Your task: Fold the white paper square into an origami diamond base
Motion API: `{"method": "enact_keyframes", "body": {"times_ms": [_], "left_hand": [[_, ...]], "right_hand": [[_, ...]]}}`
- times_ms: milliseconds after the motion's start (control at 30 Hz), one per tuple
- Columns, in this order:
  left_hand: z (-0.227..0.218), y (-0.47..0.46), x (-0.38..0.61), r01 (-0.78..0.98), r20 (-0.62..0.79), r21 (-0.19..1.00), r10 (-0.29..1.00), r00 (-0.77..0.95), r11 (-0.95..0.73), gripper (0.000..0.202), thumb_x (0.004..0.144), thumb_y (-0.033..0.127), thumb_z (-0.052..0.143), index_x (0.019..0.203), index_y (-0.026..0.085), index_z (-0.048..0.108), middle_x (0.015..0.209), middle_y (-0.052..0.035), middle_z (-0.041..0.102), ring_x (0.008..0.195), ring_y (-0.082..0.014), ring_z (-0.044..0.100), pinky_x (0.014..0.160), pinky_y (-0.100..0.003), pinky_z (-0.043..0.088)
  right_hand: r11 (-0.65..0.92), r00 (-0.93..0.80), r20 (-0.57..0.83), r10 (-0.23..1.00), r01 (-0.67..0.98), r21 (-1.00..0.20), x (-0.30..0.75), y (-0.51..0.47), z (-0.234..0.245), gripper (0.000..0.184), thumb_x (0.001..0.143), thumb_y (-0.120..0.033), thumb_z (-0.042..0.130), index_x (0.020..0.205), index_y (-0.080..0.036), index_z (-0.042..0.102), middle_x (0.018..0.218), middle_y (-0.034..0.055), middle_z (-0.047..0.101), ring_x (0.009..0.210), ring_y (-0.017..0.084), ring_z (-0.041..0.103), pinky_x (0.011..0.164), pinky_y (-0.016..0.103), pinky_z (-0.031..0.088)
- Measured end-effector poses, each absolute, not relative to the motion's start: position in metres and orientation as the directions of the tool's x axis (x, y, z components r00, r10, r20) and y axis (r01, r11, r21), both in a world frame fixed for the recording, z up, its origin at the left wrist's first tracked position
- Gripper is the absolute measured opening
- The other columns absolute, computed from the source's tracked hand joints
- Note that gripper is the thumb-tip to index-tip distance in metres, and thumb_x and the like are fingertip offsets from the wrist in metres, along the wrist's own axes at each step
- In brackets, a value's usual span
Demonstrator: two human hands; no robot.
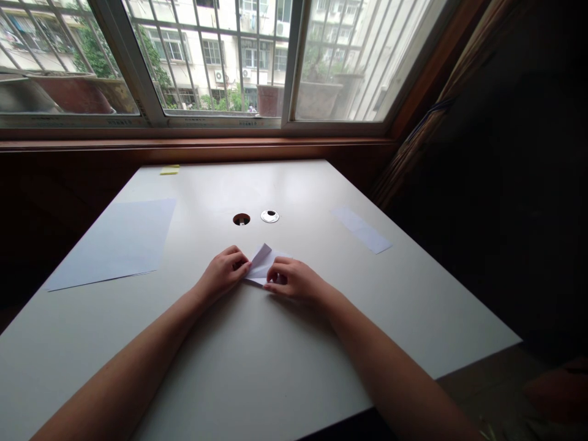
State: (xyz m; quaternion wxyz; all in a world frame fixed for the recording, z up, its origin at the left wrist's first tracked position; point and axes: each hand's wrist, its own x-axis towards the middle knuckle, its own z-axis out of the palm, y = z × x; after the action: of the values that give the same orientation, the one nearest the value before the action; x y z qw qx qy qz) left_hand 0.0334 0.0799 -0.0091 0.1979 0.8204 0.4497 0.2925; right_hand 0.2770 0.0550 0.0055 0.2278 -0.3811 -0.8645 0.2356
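A small folded piece of white paper [263, 262] lies on the white table [257, 355], with one flap raised. My left hand [224, 271] pinches its left edge with curled fingers. My right hand [293, 279] has its fingers curled and pressed on the paper's right side. Both forearms reach in from the near edge of the table.
A large white sheet [117, 242] lies at the left. A narrow white paper strip [361, 229] lies at the right. A cable hole [241, 218] and its white cap [269, 215] sit beyond the hands. A yellow note [169, 171] is at the far left corner, under the window.
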Motion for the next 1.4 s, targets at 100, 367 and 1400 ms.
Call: {"method": "enact_keyframes", "body": {"times_ms": [100,367,1400], "left_hand": [[-0.008,0.08,0.035,0.643,0.288,0.589,0.871,0.398,-0.489,0.02,0.091,0.032,0.055,0.081,0.02,0.068,0.087,-0.0027,0.059,0.078,-0.0157,0.06,0.07,-0.028,0.048],[-0.017,0.083,0.034,0.692,0.33,0.509,0.858,0.393,-0.512,0.015,0.091,0.03,0.056,0.096,0.021,0.067,0.095,-0.0058,0.056,0.089,-0.0212,0.057,0.085,-0.038,0.049],[-0.006,0.081,0.03,0.585,0.228,0.618,0.832,0.505,-0.524,0.015,0.088,0.032,0.06,0.086,0.021,0.069,0.087,-0.0026,0.057,0.076,-0.0152,0.059,0.07,-0.028,0.049]], "right_hand": [[0.602,-0.58,0.22,0.785,0.627,-0.495,0.271,0.053,0.004,0.015,0.083,-0.034,0.072,0.086,-0.02,0.065,0.087,0.0015,0.064,0.072,0.012,0.057,0.065,0.025,0.041],[0.546,-0.552,0.136,0.823,0.701,-0.459,0.265,0.051,0.002,0.032,0.081,-0.043,0.073,0.1,-0.022,0.059,0.088,0.001,0.066,0.071,0.014,0.057,0.061,0.025,0.034],[0.468,-0.448,0.147,0.882,0.801,-0.373,0.271,0.053,0.001,0.051,0.091,-0.047,0.059,0.137,-0.029,0.05,0.095,0.005,0.071,0.078,0.02,0.064,0.062,0.028,0.039]]}}
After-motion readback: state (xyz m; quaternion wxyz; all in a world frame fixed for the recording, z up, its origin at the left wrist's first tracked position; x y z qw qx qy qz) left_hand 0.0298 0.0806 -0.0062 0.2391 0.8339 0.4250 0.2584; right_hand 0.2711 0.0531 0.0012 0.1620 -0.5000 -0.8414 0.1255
